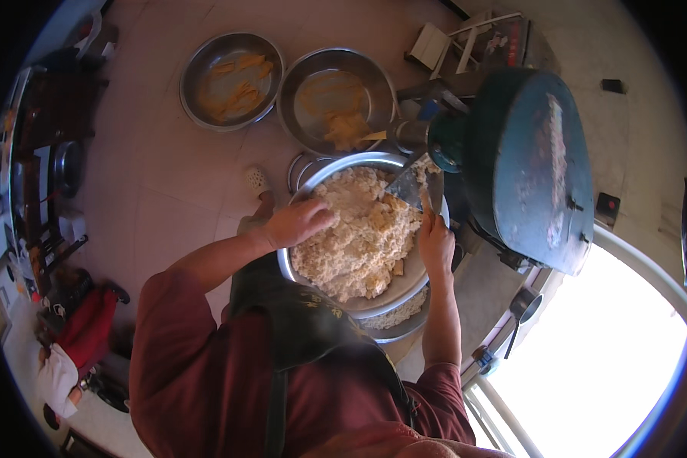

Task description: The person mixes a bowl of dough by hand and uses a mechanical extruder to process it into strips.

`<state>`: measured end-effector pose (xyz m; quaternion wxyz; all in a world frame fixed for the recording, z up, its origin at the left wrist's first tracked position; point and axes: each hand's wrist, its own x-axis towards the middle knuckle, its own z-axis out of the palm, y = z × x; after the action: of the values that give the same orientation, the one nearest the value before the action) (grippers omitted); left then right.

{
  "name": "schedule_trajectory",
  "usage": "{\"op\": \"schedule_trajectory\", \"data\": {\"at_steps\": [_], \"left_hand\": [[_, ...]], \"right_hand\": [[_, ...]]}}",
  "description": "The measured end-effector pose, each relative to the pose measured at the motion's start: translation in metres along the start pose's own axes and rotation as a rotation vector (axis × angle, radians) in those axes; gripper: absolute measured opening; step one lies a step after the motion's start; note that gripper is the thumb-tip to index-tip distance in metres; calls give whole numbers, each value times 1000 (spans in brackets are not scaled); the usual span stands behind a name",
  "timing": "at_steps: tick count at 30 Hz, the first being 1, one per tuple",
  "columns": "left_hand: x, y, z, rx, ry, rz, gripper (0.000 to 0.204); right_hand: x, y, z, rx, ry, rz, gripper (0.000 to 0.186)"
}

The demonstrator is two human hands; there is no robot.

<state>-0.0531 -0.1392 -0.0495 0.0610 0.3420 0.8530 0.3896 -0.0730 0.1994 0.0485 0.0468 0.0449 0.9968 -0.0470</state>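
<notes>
2 hands: right hand (437, 243) grips a broad-bladed tool (406, 187) above right of frame center, long axis running up-frame, blade toward upper left. Left hand (301, 221) loosely spread, left side of crumbly heap (351, 248).

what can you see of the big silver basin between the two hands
The basin is wide and round, apparently metal, with a bright rim and a smooth, duller inner wall bare at the lower right. It stands mouth up, heaped with pale crumbly material mixed with yellower chunks. A lower basin shows beneath its near edge; whether they touch is unclear. The left hand reaches over its left rim; the right hand holds what looks like a flat-bladed scraper at its far right.
</notes>
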Motion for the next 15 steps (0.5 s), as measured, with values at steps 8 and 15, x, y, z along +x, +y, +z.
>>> {"op": "schedule_trajectory", "data": {"at_steps": [8,15], "left_hand": [[3,-7,-5,-108,-35,36,29],[2,-8,-4,-244,-14,-15,35]], "right_hand": [[16,-16,3,126,65,168,24],[44,-15,16,44,54,127,25]]}}
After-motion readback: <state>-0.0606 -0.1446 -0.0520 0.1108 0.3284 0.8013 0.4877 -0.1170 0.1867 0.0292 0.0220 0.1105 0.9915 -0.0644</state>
